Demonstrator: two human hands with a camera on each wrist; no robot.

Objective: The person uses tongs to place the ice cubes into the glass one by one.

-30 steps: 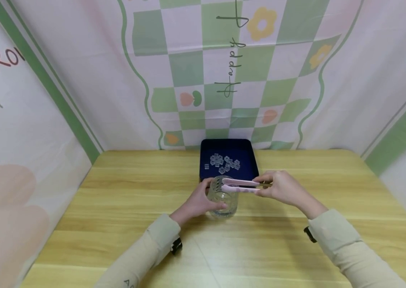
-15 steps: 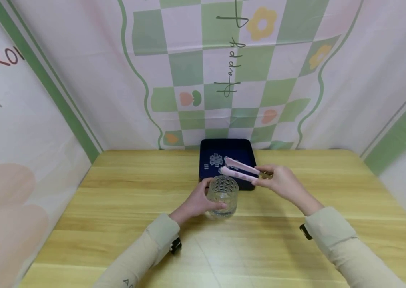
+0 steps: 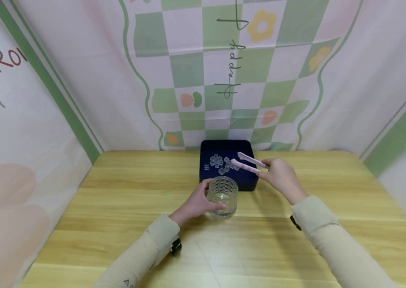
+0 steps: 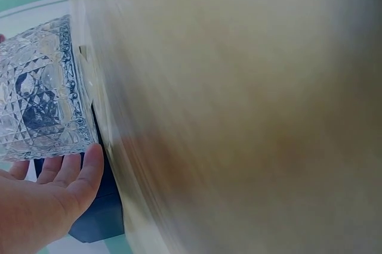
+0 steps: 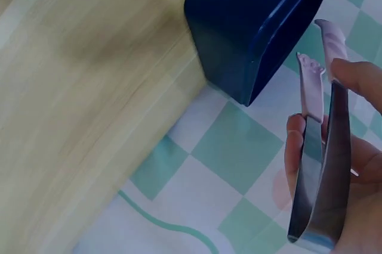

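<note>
My left hand (image 3: 200,201) holds a cut-glass cup (image 3: 223,196) by its left side, upright on the table. In the left wrist view the fingers lie along the patterned glass (image 4: 42,96). My right hand (image 3: 281,179) pinches a pair of tongs (image 3: 247,165) with pink tips and a metal spring end (image 5: 319,206). The tong tips are apart, with nothing between them, over the right part of a dark blue tray (image 3: 208,144). Several small clear pieces (image 3: 216,161), like ice cubes, lie in the tray. What is inside the cup is hard to tell.
The tray stands at the back of the wooden table (image 3: 145,180), against a printed curtain (image 3: 188,72). The cup is just in front of the tray's near wall. More curtain (image 3: 23,160) hangs along the left side.
My right hand has carried the tongs from over the cup's mouth back and to the right, over the tray, and their tips have spread. The left hand and cup have stayed put.
</note>
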